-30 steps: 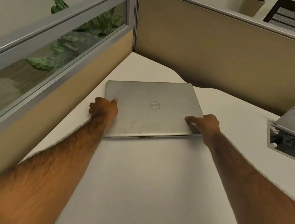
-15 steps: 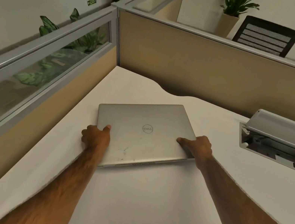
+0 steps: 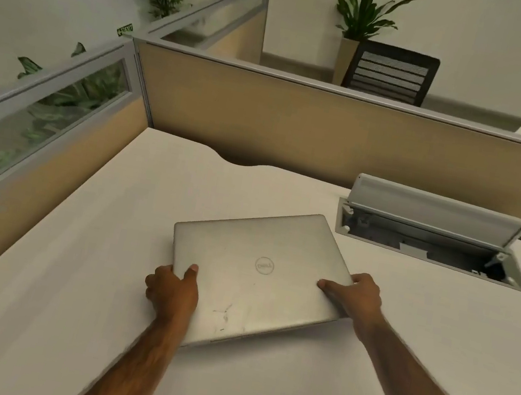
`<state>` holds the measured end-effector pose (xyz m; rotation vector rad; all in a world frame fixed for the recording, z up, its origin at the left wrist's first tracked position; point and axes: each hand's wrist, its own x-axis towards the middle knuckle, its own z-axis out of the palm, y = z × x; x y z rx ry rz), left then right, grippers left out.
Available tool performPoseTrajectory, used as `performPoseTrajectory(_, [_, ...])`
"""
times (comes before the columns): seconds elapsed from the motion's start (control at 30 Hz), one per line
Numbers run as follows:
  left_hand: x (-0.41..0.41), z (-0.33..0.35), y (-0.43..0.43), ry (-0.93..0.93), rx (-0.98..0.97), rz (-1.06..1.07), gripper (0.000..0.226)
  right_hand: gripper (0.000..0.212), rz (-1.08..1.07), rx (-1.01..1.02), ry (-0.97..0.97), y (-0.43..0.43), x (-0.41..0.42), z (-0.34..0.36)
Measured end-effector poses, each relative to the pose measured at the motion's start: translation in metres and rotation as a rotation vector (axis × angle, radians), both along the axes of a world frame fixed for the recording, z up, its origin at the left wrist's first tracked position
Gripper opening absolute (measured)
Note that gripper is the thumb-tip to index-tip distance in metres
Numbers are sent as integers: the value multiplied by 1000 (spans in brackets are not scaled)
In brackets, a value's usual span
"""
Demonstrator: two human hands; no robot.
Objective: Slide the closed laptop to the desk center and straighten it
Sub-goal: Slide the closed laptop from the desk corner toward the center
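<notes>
A closed silver laptop [image 3: 254,266] with a round logo on its lid lies on the white desk [image 3: 99,273], turned a little counter-clockwise against the desk's edges. My left hand [image 3: 171,291] grips its left edge, thumb on the lid. My right hand [image 3: 356,297] grips its right edge near the front corner, thumb flat on the lid. The fingers of both hands are hidden under or beside the laptop.
An open cable hatch [image 3: 433,235] with a raised grey flap is set into the desk just right of and behind the laptop. Beige partition walls [image 3: 299,127] close the desk at the back and the left. A black chair [image 3: 390,72] and plants stand beyond.
The laptop has slid away from the left corner, toward me and to the right, with both hands holding its sides. The view has tilted up, so more of the room shows.
</notes>
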<state>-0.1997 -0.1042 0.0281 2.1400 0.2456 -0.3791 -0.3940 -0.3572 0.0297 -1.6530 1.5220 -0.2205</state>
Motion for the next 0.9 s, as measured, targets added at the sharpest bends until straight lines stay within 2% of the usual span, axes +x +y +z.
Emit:
performPoseTrajectory(0.13, [-57,-3,-19,9,11,-19,52,113,-38,8,2,-15,-61,1])
performPoseTrajectory(0.47, [-169,-7,-55,31,27,-67,52,106,-71,44,54,-41,-180,-6])
performPoseTrajectory(0.7, [-207,-13,-70,37,44,-74,52,100,-60,44,114,-53,-219,-10])
performPoseTrajectory(0.9, [-219,-18,-73,13,82,-65,52,85,-15,21,165,-59,-224,-11])
